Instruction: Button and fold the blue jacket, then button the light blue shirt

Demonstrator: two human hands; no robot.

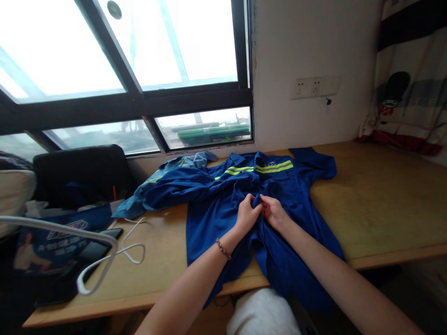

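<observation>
A dark blue work jacket (223, 223) with yellow-and-grey reflective bands lies spread on the wooden table (370, 209), its collar toward the wall and its hem hanging over the front edge. My left hand (248, 213) pinches the jacket's front edge around mid-length, fingers closed. Close beside it, my right hand (274, 211) grips the opposite front edge, thumb and fingers pressed together. The two hands nearly touch at the front opening. Whether a button sits between the fingers is hidden. Below the hands the front panels hang apart.
Under the jacket's left sleeve lies a lighter blue garment (134, 200). A white cable (115, 246) loops across the table's left side, near a dark flat device (99, 244) and a blue printed bag (52, 242). Behind are a window (195, 97), sockets (315, 87) and a curtain (415, 93).
</observation>
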